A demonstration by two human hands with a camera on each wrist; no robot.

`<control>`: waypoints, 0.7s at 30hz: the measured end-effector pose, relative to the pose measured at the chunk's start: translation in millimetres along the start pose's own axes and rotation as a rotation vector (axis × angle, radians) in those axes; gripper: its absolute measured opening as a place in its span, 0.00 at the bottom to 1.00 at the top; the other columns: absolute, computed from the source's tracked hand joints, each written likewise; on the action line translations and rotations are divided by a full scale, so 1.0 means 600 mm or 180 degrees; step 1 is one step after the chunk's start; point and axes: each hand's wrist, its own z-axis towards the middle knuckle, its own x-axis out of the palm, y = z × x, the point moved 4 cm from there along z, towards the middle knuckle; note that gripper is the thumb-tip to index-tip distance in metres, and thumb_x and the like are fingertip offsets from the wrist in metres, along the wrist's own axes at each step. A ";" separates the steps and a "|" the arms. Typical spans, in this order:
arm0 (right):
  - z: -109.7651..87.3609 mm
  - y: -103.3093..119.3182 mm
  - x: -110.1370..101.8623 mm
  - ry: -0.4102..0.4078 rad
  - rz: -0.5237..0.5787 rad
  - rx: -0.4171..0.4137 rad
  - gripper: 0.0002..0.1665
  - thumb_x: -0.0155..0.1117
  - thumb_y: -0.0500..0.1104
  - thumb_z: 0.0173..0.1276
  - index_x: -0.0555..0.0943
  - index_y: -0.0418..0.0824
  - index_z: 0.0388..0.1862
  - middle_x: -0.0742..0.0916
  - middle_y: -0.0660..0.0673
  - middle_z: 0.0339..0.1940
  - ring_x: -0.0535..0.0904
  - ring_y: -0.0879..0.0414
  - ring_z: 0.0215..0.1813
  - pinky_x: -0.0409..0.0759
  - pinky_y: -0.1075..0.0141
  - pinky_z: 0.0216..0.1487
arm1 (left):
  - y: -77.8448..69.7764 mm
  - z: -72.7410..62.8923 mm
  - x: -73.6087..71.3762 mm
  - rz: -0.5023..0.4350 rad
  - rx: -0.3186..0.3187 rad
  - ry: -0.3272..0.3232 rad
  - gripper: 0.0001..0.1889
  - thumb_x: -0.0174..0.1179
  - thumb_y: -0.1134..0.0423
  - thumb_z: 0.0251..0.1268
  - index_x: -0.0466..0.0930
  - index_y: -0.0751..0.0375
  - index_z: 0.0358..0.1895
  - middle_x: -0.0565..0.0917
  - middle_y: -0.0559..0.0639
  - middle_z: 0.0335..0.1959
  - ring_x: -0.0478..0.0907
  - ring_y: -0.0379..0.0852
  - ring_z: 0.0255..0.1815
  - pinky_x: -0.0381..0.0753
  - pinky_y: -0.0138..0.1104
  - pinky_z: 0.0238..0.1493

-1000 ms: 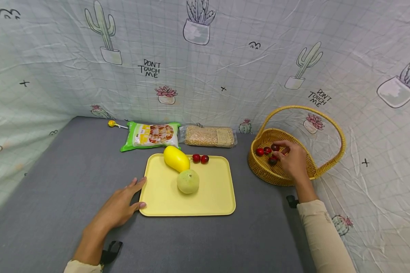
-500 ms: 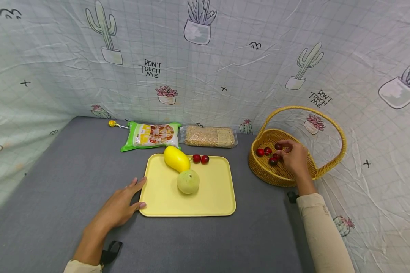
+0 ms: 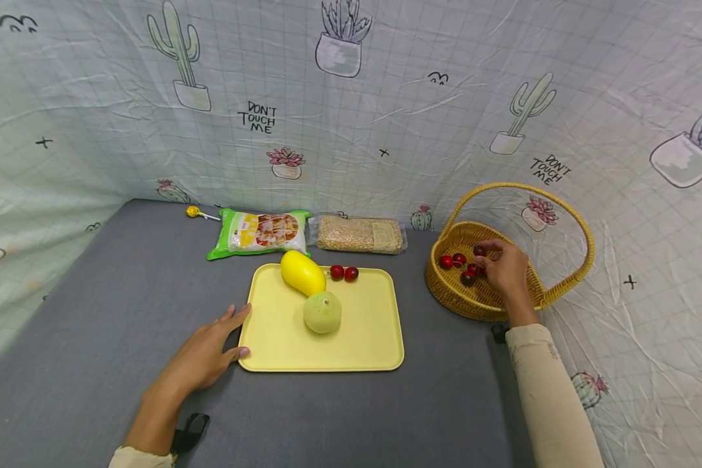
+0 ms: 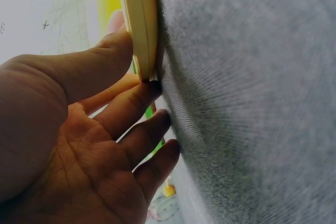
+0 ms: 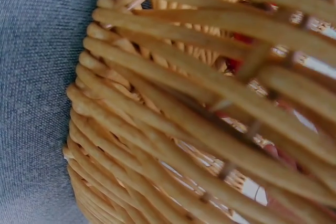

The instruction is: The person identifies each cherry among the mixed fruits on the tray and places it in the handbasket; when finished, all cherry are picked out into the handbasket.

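Observation:
At the right, my right hand (image 3: 506, 270) reaches over the wicker basket (image 3: 444, 289) and pinches a dark red cherry (image 3: 479, 250) between thumb and index finger. Several other cherries (image 3: 459, 259) lie on the basket floor below. In the right wrist view, the basket's woven wall (image 5: 157, 108) fills most of the picture and hides that hand. My left hand (image 3: 205, 351) rests at the left side of the yellow tray (image 3: 363, 344), thumb and index fingertip touching its rim. In the left wrist view, the thumb lies against the tray's edge (image 4: 139, 24) and the other fingers extend loosely beside it.
On the tray are a yellow mango-like fruit (image 3: 302, 273), a round pale green fruit (image 3: 322, 312) and two cherries (image 3: 344, 273). Behind it lie a green-edged food bag (image 3: 263, 231), a clear pack of grains (image 3: 357, 234) and a yellow lollipop (image 3: 193, 212). The basket handle (image 3: 585, 227) arches up.
My right hand has shifted slightly to the right inside the basket, and the pinched cherry has moved with it, away from the others. The left hand and tray have stayed in place.

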 end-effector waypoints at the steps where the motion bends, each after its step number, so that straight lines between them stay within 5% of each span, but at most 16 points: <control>1: 0.001 -0.002 0.001 -0.0014 -0.0005 0.0000 0.18 0.75 0.40 0.73 0.89 0.41 0.59 0.91 0.34 0.57 0.84 0.41 0.42 0.76 0.59 0.37 | 0.000 0.000 0.000 0.0008 0.0000 0.0000 0.45 0.74 0.60 0.67 0.61 0.61 0.84 0.63 0.78 0.80 0.66 0.79 0.77 0.70 0.71 0.70; 17: 0.008 -0.024 0.013 0.0049 -0.0086 0.0146 0.18 0.74 0.39 0.73 0.88 0.39 0.60 0.91 0.35 0.57 0.83 0.39 0.43 0.77 0.49 0.44 | 0.001 0.001 -0.001 0.0025 -0.0019 0.0015 0.46 0.74 0.59 0.66 0.61 0.61 0.84 0.63 0.78 0.80 0.66 0.80 0.77 0.70 0.72 0.69; 21: 0.010 -0.027 0.016 0.0069 -0.0125 0.0157 0.18 0.73 0.38 0.73 0.88 0.38 0.60 0.91 0.34 0.57 0.84 0.34 0.50 0.79 0.42 0.53 | 0.000 0.001 -0.001 0.0025 -0.0036 0.0023 0.45 0.74 0.59 0.67 0.61 0.61 0.84 0.63 0.78 0.80 0.66 0.80 0.77 0.69 0.72 0.69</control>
